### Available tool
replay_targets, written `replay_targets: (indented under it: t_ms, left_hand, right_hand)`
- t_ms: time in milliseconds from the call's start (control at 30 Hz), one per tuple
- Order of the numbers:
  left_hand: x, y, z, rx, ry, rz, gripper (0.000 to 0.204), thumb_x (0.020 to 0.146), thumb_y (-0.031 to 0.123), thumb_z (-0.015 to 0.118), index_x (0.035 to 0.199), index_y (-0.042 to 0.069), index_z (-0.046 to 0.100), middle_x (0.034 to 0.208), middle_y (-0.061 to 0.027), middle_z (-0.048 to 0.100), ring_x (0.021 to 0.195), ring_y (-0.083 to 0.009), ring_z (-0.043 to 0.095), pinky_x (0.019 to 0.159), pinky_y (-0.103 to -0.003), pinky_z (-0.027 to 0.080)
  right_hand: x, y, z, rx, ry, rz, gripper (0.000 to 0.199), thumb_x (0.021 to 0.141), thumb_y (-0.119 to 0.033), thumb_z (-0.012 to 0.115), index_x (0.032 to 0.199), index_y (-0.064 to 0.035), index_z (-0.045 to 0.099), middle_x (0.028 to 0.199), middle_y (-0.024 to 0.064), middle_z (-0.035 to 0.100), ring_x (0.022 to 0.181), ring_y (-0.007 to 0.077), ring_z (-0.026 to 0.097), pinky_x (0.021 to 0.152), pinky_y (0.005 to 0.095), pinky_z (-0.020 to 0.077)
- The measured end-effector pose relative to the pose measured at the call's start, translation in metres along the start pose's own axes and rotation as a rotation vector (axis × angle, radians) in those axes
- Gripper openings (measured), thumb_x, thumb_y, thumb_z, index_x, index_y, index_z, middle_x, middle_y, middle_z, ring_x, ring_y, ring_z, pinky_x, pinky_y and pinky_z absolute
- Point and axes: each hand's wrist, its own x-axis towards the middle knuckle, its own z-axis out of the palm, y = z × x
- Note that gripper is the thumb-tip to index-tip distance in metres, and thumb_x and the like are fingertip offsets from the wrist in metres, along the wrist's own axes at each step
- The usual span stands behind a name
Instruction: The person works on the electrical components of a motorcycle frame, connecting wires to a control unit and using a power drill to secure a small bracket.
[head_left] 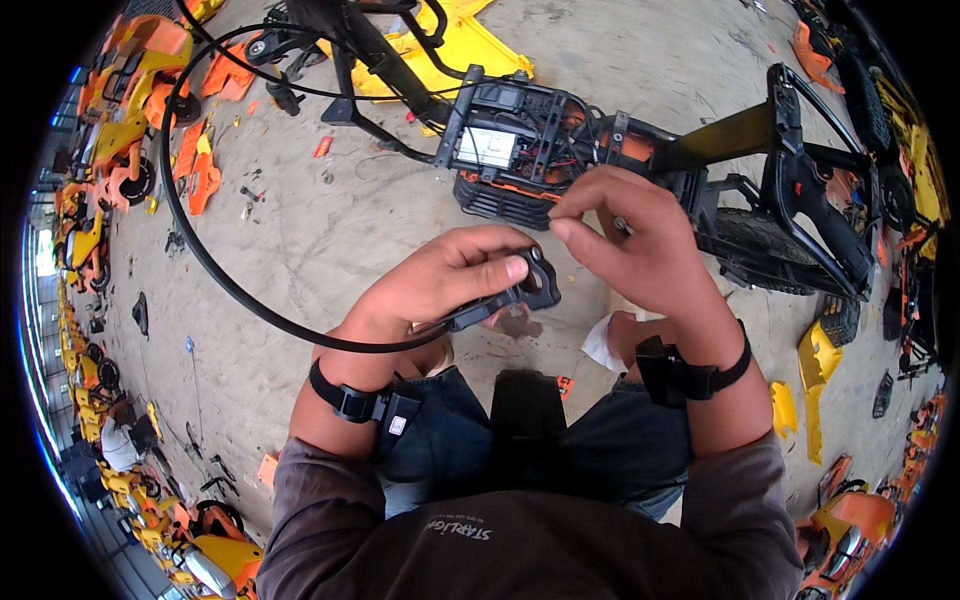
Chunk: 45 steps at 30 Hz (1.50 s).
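Observation:
My left hand (450,270) is closed around a black lever bracket (535,285) with a rounded, open clamp end, its thumb pressed on top. From the bracket a long black cable (225,275) loops left and up to the scooter frame. To the right and slightly above the bracket, my right hand (640,235) is raised with its fingers curled and the thumb and forefinger tips nearly together. A small shiny bit (620,224) shows among its fingers; what it is cannot be made out. The two hands are apart.
Ahead lies a stripped scooter frame (390,85) with exposed wiring, a white-labelled box (487,147) and a rear wheel (755,235). A yellow panel (480,45) rests behind it. Orange pieces (200,180) are scattered left; yellow panels (818,380) lie right. Piled scooters line both sides.

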Motion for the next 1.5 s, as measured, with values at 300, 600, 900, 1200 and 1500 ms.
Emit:
replay_targets:
  t_ms: [300,600,900,1200,1500]
  left_hand:
    - [0.022,-0.011,0.006,0.316,0.287,0.027,0.031,0.098,0.023,0.067,0.117,-0.001,0.066,0.08,0.0006,0.063,0.07,-0.0052,0.052,0.061,-0.023,0.044]
    - [0.031,-0.028,0.003,0.613,0.383,0.126,0.03,0.094,0.019,0.069,0.117,0.001,0.066,0.081,-0.0062,0.068,0.068,-0.0099,0.061,0.062,-0.027,0.05]
    - [0.036,-0.034,0.002,0.546,0.362,0.11,0.027,0.097,0.012,0.067,0.118,-0.004,0.063,0.091,-0.0059,0.07,0.075,-0.0076,0.062,0.064,-0.025,0.053]
    - [0.034,-0.023,0.004,0.386,0.313,0.049,0.024,0.1,0.017,0.064,0.113,-0.003,0.065,0.085,-0.0003,0.066,0.071,-0.005,0.053,0.061,-0.023,0.046]
    - [0.012,0.007,-0.002,0.206,0.169,-0.049,0.031,0.101,0.025,0.063,0.115,-0.002,0.065,0.089,-0.0063,0.069,0.064,-0.0101,0.062,0.052,-0.024,0.051]
  right_hand:
    - [0.006,0.022,0.003,0.069,-0.128,0.272,0.018,0.085,-0.013,0.074,0.095,0.0012,0.072,0.085,0.0092,0.071,0.078,0.0177,0.066,0.072,0.0324,0.0522]
    - [0.013,0.042,0.01,-0.142,-0.181,0.214,0.018,0.084,-0.014,0.074,0.095,0.0,0.073,0.084,0.0094,0.073,0.074,0.0184,0.067,0.067,0.0318,0.0506]
    - [0.019,0.056,0.006,-0.167,-0.298,0.114,0.018,0.082,-0.017,0.072,0.09,-0.0011,0.072,0.086,0.0145,0.071,0.082,0.0287,0.07,0.073,0.0381,0.0543]
    - [0.02,0.06,0.005,-0.104,-0.264,0.043,0.019,0.082,-0.016,0.072,0.091,-0.0002,0.073,0.082,0.0141,0.071,0.079,0.0289,0.069,0.072,0.0384,0.0539]
    - [0.02,0.038,0.011,0.023,-0.158,-0.169,0.013,0.08,-0.014,0.07,0.085,-0.0016,0.071,0.081,0.0139,0.07,0.077,0.0321,0.069,0.069,0.039,0.054]
